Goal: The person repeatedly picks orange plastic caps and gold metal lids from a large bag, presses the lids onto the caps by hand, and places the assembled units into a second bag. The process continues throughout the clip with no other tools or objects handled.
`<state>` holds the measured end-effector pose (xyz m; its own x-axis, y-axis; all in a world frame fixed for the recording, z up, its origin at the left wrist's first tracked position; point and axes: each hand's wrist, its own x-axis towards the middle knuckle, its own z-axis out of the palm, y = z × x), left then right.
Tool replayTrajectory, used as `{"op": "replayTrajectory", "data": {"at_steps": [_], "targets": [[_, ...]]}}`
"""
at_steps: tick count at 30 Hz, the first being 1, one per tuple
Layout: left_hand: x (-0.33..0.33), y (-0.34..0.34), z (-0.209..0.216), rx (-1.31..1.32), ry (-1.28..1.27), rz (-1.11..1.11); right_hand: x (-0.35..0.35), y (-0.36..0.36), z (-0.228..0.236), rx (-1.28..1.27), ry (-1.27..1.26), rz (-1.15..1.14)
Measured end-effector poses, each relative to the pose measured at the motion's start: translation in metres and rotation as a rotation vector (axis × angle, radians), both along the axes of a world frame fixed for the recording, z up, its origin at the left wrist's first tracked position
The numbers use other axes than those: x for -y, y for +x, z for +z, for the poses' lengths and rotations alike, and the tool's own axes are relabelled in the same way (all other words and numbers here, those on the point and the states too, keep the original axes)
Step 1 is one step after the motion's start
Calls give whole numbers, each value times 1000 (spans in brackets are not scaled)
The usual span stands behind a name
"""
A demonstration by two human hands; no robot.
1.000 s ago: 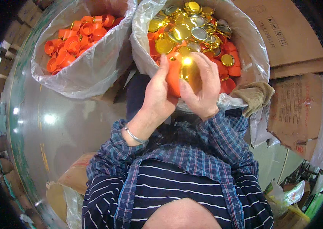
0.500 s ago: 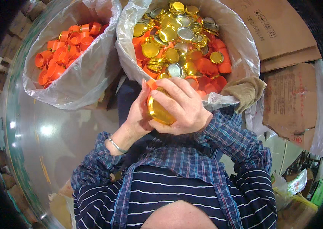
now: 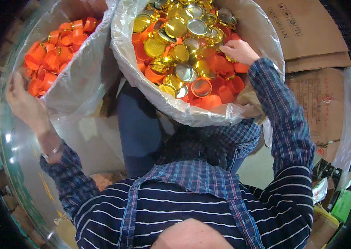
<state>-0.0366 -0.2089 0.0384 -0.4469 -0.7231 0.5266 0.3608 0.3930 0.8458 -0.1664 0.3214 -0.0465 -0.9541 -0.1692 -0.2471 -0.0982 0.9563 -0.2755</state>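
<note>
My left hand (image 3: 25, 99) is at the near left edge of the left bag, its fingers stretched out beside the orange cup-shaped caps (image 3: 52, 60) with nothing seen in them. Over in the right bag, my right hand (image 3: 240, 52) reaches into the pile with its fingers pinched together. At its fingertips is a shiny gold cap (image 3: 222, 44), partly covered by the fingers. Around it lie round gold caps (image 3: 175, 27), some showing silvery insides (image 3: 197, 27), mixed with orange cup-shaped caps (image 3: 221, 65).
Clear plastic liners the left bag (image 3: 80, 79) and the right bag (image 3: 121, 45), standing side by side before my knees. A brown cloth (image 3: 250, 97) hangs on the right bag's near rim. Cardboard (image 3: 312, 33) stands to the right; grey floor (image 3: 88, 145) shows at left.
My hands have moved apart from in front of me, where they held a gold and orange piece. The left went to the left bag, the right into the right bag. The held piece is out of my hands.
</note>
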Motion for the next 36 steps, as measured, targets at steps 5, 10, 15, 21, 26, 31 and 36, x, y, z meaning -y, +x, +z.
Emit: {"op": "replayTrajectory", "data": {"at_steps": [5, 10, 15, 21, 26, 31, 36], "targets": [[-76, 63, -101, 407, -159, -411, -105, -26, -171, 298, 572, -22], [-90, 96, -145, 648, 218, -468, -194, 7, -306, 406, 591, 63], [-71, 78, -141, 609, 181, -412, -195, -50, -265, 576, 736, 1192], [-138, 23, -85, 324, 338, -753, -52, -63, -53, 215, -362, -104], [-218, -33, -67, 234, 124, -1019, 73, 8, 45, 395, -1509, 25], [-229, -6, -64, 405, 548, -1182, 62, -17, -4, 258, -1006, 270], [-204, 33, -66, 91, 975, -1047, -58, -32, -156, 294, 785, 257]]}}
